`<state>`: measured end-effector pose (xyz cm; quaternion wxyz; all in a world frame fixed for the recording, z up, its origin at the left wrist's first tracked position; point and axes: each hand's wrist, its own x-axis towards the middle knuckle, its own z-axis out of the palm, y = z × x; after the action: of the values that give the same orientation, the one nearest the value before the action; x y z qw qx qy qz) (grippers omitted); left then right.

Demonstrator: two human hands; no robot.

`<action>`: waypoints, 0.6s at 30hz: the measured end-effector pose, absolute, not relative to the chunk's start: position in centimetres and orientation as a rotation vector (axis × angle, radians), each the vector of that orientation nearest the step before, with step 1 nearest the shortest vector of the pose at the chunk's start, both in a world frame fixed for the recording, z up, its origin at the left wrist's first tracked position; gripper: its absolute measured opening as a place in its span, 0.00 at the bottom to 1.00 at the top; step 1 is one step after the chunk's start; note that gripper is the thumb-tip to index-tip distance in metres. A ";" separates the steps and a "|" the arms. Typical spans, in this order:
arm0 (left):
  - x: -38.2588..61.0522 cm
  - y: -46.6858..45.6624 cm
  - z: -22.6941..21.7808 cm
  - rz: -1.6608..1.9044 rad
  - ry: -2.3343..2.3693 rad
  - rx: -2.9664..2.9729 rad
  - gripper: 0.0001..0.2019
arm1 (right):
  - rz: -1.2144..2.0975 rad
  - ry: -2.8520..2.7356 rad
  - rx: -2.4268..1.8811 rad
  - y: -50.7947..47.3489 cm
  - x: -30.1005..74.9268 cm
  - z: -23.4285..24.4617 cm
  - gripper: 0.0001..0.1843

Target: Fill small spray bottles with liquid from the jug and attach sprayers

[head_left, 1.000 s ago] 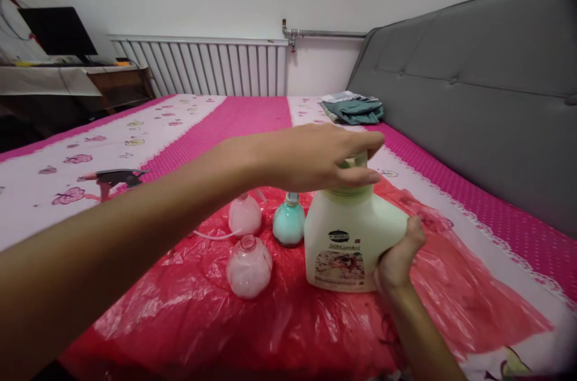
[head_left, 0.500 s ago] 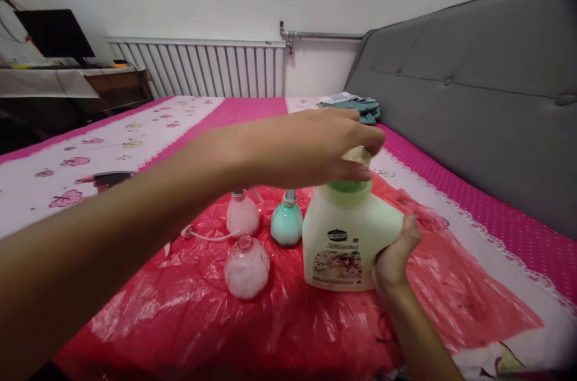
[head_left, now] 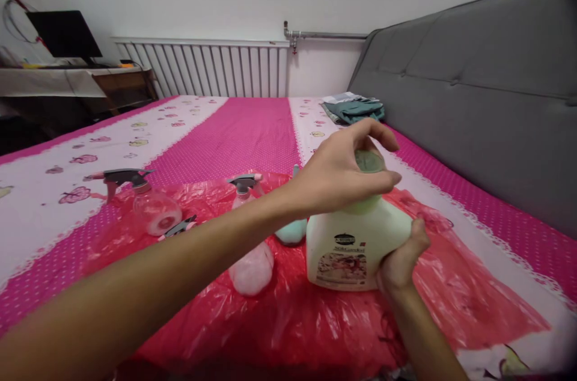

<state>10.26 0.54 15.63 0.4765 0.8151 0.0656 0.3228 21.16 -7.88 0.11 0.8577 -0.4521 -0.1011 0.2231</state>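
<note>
A large pale green detergent jug (head_left: pixel 338 243) with a printed label stands upright on red plastic sheeting. My right hand (head_left: pixel 403 258) is closed around its handle side. From the left, my left hand (head_left: pixel 347 167) reaches across with thumb and fingers curled round the jug's green cap (head_left: pixel 369 161); the index finger arches clear of the cap's top. Under my left forearm is a round pink bottle (head_left: pixel 252 270), its upper part hidden. Close behind the wrist sits a teal bottle (head_left: pixel 291 232), partly covered. A pink spray bottle (head_left: pixel 243 188) with a grey trigger head stands behind the forearm.
Another clear pink spray bottle (head_left: pixel 155 210) leans on the red plastic sheet (head_left: pixel 315 327) at left, near a loose spray head (head_left: pixel 180 226). Folded clothes (head_left: pixel 354 109) lie by the grey headboard (head_left: pixel 473 68). A radiator (head_left: pixel 207 68) lines the far wall.
My left hand has shifted right and its index finger has lifted, showing more of the cap. The forearm is lower in view, uncovering the spray bottles at left. My right hand keeps its hold.
</note>
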 end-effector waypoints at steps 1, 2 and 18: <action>10.2 1.0 15.9 0.717 0.078 1.996 0.12 | 0.468 -0.203 -0.946 -7.9 21.2 0.1 0.37; 10.2 1.5 16.2 0.658 0.011 1.998 0.12 | 0.468 -0.199 -0.942 -7.9 21.2 0.0 0.36; 8.8 -3.9 19.5 0.948 0.068 1.811 0.14 | 0.253 -0.349 -0.966 -10.9 21.9 6.8 0.34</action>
<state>8.84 -3.89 19.48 0.5210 0.7559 0.0286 0.3956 21.89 -10.87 6.83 0.8633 -0.4609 -0.1664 0.1209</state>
